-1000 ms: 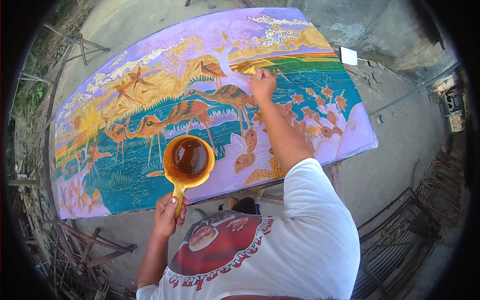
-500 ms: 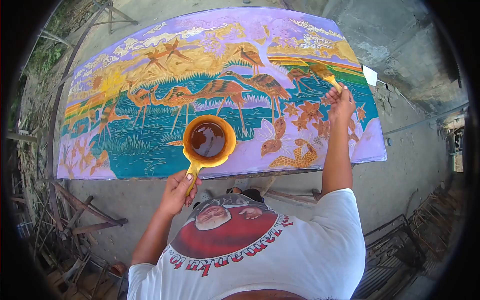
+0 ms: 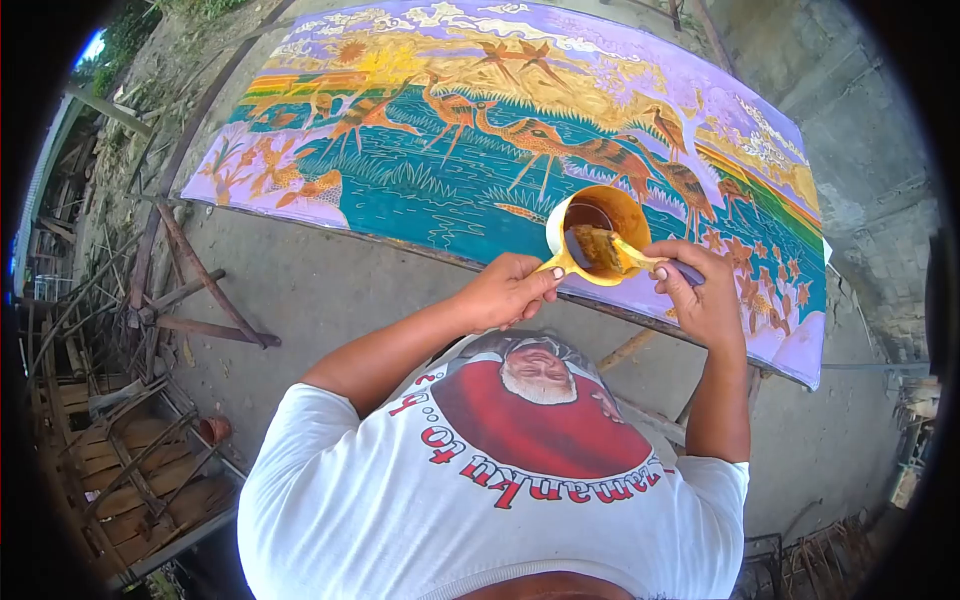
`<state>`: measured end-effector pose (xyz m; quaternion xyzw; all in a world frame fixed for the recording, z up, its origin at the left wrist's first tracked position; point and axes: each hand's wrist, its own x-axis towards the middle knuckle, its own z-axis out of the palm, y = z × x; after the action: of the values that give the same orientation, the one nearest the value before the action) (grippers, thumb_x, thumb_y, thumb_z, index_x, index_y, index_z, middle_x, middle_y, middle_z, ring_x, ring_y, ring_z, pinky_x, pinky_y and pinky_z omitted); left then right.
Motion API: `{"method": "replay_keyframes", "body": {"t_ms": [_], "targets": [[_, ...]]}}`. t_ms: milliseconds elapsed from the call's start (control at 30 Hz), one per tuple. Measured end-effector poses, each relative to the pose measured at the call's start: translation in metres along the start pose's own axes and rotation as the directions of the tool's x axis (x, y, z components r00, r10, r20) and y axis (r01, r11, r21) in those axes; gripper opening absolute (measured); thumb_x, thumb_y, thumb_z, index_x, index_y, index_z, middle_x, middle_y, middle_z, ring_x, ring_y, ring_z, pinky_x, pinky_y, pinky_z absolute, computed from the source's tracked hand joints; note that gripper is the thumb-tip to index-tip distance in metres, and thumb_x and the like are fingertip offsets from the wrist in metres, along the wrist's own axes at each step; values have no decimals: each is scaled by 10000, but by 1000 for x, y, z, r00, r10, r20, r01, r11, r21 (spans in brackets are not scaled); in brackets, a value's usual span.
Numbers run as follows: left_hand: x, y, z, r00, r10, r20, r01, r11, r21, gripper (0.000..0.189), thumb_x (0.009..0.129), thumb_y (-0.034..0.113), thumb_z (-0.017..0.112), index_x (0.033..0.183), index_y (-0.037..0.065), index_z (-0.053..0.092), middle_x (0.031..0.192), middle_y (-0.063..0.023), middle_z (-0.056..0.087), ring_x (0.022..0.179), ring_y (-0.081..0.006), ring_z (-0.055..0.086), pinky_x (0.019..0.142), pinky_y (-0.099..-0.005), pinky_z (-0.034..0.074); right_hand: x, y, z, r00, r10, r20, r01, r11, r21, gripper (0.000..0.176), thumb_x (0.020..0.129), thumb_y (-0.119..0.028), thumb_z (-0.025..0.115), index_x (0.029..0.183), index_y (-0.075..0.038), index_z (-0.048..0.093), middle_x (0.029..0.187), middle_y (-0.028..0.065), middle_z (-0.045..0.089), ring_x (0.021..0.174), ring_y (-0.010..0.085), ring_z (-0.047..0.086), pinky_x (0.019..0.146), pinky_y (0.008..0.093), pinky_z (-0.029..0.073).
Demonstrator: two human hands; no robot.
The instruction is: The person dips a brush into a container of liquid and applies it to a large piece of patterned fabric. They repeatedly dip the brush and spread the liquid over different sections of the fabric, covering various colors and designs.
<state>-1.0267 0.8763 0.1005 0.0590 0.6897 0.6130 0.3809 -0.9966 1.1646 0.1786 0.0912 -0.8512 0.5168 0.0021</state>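
Note:
My left hand (image 3: 518, 292) is closed around the short handle of a yellow dipper (image 3: 622, 208), which is tipped so its inside shows. Dark reddish-brown liquid (image 3: 588, 215) lies in it, and brown stain coats the inner wall. In my right hand (image 3: 705, 295) is a flat, wide brush (image 3: 598, 250), its brown-stained bristles inside the dipper by the liquid. Fingers cover part of the brush handle. Below and beyond both hands stretches a painted cloth (image 3: 420, 200) with long-legged birds, teal water, lilac patches and orange flowers. The dipper hangs over its near edge.
A wooden bar (image 3: 400, 247) runs along the near edge of the cloth. Crossed wooden poles (image 3: 205, 275) stand at the left on the concrete floor (image 3: 300, 300). Wooden slats and a rack (image 3: 140, 460) lie lower left, near a small reddish pot (image 3: 213, 430). A grey wall (image 3: 880, 150) rises at the right.
My right hand has brought the brush from above the cloth's right side into the dipper. My left hand and the dipper now appear farther right. The view has turned, shifting the cloth.

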Motion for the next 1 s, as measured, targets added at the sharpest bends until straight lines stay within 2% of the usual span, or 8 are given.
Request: {"method": "replay_keyframes", "body": {"t_ms": [67,233,433,633,700,767,933,1000], "targets": [[-7,-2,-5,999,23,42,-23,1000,9,484,1031,496,534,922,33,624,595,-2,523,426,-65,436,389,-244,346,6,-1,25,994,-84,64,96,970,-223,169,933,-65,681,1083,6,714,941,142,740,832,236,719,737,318,559],[-23,-2,-19,998,29,63,-30,999,18,484,1017,483,552,905,19,630,583,-5,519,398,-71,420,373,-257,340,5,-10,60,995,-22,96,48,959,-279,170,913,-28,686,1074,26,701,962,170,734,846,258,715,752,343,550],[-27,-3,-34,992,80,101,-88,993,73,498,1011,496,549,906,17,638,590,-10,531,409,-71,431,375,-259,342,-8,-27,60,999,7,-38,-9,998,-59,177,976,-85,644,1104,18,709,897,76,711,748,121,664,673,250,557],[-16,-1,-36,989,76,127,-83,995,47,519,1012,512,528,915,14,637,603,-4,513,434,-68,432,375,-254,346,-17,0,65,948,20,-318,29,988,149,254,1019,-160,585,1137,31,705,852,102,708,688,127,663,655,274,576],[-9,3,-31,992,59,115,-63,998,31,521,1008,515,531,925,11,634,608,-1,501,428,-65,409,373,-246,335,-21,16,63,891,234,-389,-38,892,450,291,1023,-213,570,1113,30,702,856,154,717,672,155,681,642,302,592],[-1,7,-25,990,62,126,-59,998,-25,512,1012,511,525,943,14,624,609,-3,497,419,-65,390,371,-241,322,-23,37,61,869,303,-392,70,709,702,344,1013,-261,588,1116,58,667,840,138,711,640,167,671,628,323,600],[24,17,-8,996,52,76,-47,997,-59,502,1019,508,508,958,20,605,599,-3,479,403,-67,364,363,-234,307,-14,82,43,861,376,-342,211,347,914,409,1016,-326,589,1196,39,638,870,140,724,703,169,696,705,371,616],[38,18,-3,996,48,74,-43,997,-71,510,1018,515,513,955,18,606,598,-6,479,401,-64,359,358,-231,301,-5,95,28,856,380,-350,244,300,922,402,1016,-325,590,1197,30,640,873,138,725,720,170,700,713,373,615]]}}
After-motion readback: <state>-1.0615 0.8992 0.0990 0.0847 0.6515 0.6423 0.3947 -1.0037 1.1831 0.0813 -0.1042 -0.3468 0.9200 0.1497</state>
